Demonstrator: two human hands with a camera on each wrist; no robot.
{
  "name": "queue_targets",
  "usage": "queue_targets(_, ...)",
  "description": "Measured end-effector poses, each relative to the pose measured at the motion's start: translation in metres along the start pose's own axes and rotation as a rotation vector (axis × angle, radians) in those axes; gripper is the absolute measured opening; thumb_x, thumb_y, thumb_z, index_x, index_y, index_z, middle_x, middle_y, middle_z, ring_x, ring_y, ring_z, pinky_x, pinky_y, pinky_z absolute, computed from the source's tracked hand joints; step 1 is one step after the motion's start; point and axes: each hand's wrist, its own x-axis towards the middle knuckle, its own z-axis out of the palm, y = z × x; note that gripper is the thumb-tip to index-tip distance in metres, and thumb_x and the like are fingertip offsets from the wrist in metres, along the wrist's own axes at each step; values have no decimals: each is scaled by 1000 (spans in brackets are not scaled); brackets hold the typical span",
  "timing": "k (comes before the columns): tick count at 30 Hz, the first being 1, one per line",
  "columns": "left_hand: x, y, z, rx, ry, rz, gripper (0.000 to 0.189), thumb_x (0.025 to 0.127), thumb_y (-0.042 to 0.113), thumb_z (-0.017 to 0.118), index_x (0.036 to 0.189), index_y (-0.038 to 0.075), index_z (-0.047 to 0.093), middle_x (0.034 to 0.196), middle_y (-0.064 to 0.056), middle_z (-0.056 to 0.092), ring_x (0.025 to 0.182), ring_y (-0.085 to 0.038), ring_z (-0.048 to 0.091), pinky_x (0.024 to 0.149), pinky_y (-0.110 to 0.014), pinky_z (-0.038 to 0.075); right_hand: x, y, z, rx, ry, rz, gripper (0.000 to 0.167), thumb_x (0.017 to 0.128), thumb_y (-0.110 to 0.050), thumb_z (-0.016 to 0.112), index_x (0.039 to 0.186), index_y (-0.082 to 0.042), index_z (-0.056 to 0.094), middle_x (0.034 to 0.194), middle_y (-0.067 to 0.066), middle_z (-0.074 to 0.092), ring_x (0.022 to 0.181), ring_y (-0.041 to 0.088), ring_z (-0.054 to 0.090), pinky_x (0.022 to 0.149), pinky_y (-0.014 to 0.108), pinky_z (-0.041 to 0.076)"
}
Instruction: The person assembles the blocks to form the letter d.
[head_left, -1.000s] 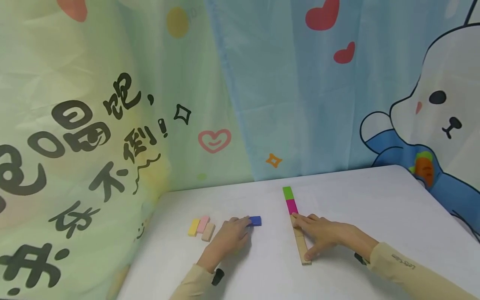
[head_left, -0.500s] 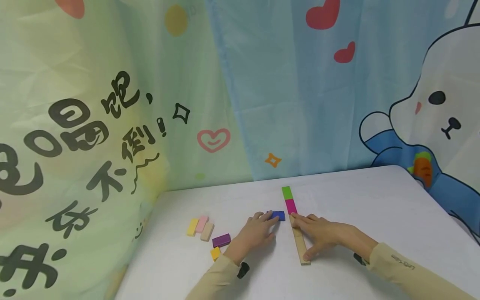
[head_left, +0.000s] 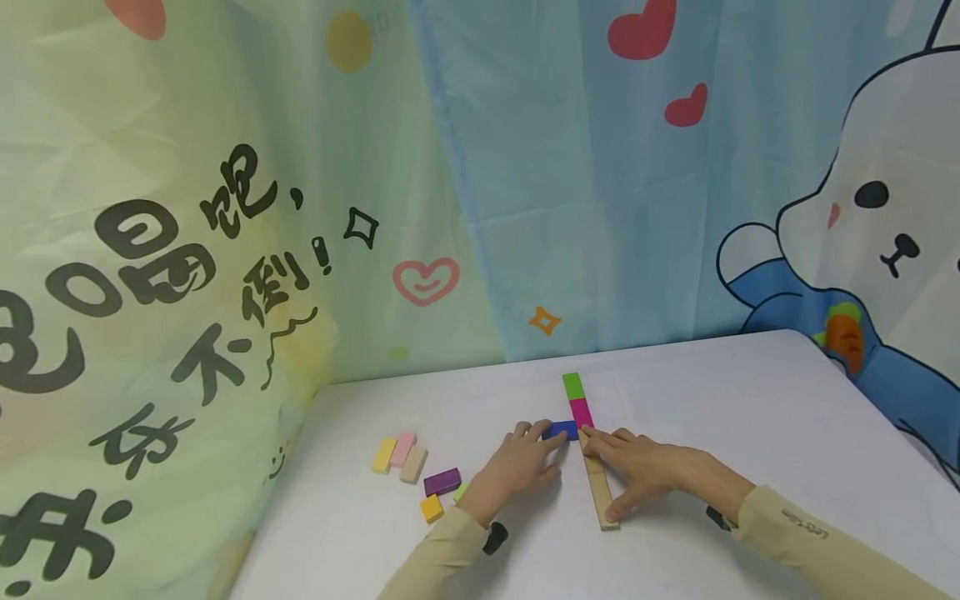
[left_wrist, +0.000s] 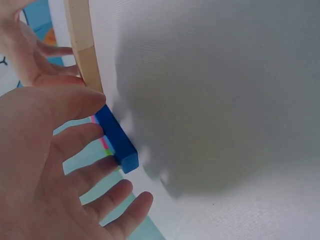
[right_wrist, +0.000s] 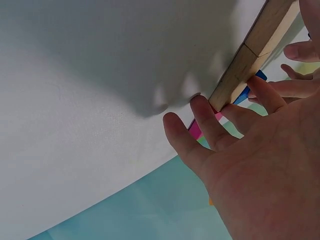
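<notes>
Four-sided blocks lie end to end in a slanting row: green (head_left: pixel 573 386), magenta (head_left: pixel 581 412), then plain wood (head_left: pixel 602 497). A blue block (left_wrist: pixel 117 137) lies crosswise at the row's left side, its right end against or very close to it near the magenta and wood joint. My left hand (head_left: pixel 512 473) touches the blue block with its index and middle fingertips; in the head view its thumb stands apart from the block. My right hand (head_left: pixel 643 468) rests along the wooden blocks, thumb near their near end, index finger near their far end, partly covering them.
Left on the white table (head_left: pixel 750 408) lie a yellow block (head_left: pixel 385 455), a pink block (head_left: pixel 402 448) and a beige block (head_left: pixel 413 464). Nearer are a purple block (head_left: pixel 442 481), an orange-yellow block (head_left: pixel 431 508) and a partly hidden green block (head_left: pixel 459 493). A printed curtain hangs behind.
My left hand has slid the blue block rightward across the table to the row. Purple, orange-yellow and green blocks came out from behind my left arm. My right hand has stayed in place.
</notes>
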Motion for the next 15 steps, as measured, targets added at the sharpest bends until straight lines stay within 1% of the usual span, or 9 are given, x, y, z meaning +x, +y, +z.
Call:
queue_targets(4, 0, 1, -2, 2, -6, -1, 56, 99, 39, 61, 151, 27, 47, 155, -3, 45, 134, -28, 50, 103, -40, 51, 0, 0, -1, -5, -2, 5, 85, 73, -56, 84, 138, -18, 43, 167, 14, 20, 141, 40, 36, 109, 70, 33)
queue_targets(8, -1, 1, -4, -16, -16, -9, 56, 99, 38, 61, 152, 27, 46, 156, -3, 44, 135, -28, 49, 103, -41, 51, 0, 0, -1, -2, -9, 1, 86, 73, -57, 83, 139, -17, 44, 167, 14, 19, 141, 40, 35, 110, 71, 31)
queue_targets(15, -3, -1, -3, -26, 3, -1, 55, 98, 36, 62, 151, 27, 47, 155, -3, 45, 134, -28, 50, 102, -41, 51, -1, -3, -2, 9, -10, 3, 86, 73, -54, 84, 139, -16, 43, 167, 16, 20, 141, 41, 36, 110, 72, 30)
